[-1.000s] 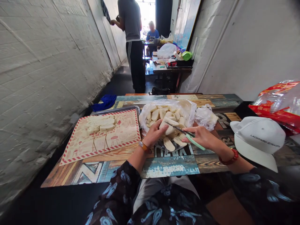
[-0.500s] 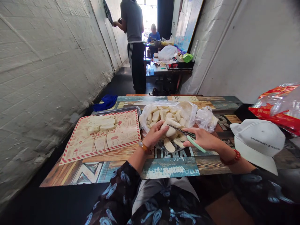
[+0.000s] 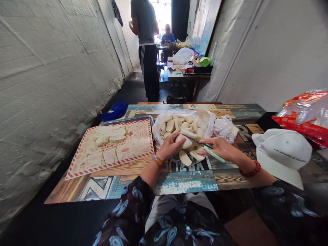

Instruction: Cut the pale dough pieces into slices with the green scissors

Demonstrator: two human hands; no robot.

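Note:
My left hand (image 3: 170, 147) is closed around a pale, oval steamed bun (image 3: 185, 141), thumb on its near side. My right hand (image 3: 220, 148) grips scissors with mint-green handles (image 3: 214, 155); their dark blades lie across the bun. Beneath and behind both hands is a clear plastic bag (image 3: 159, 131) heaped with similar pale pieces. Two or so flat pieces, one a cut slice (image 3: 185, 158), lie at the bag's near edge. To the left, a printed paper sheet (image 3: 135, 147) on a metal tray (image 3: 151, 119) carries several pale pieces (image 3: 117, 138), with thin sticks reaching toward me.
A crumpled plastic bag (image 3: 226, 128) sits right of the heap. Further right are a white cap (image 3: 282, 153) and red-and-clear packaging (image 3: 302, 119). A blue cloth (image 3: 116, 112) lies at the far left corner. One person (image 3: 147, 51) stands beyond the table; another (image 3: 167, 37) sits farther back.
The scissor handles have drawn closer together and my right fingers have moved up slightly. My left hand keeps its hold on the bun. The standing person's hand has drawn back from the wall.

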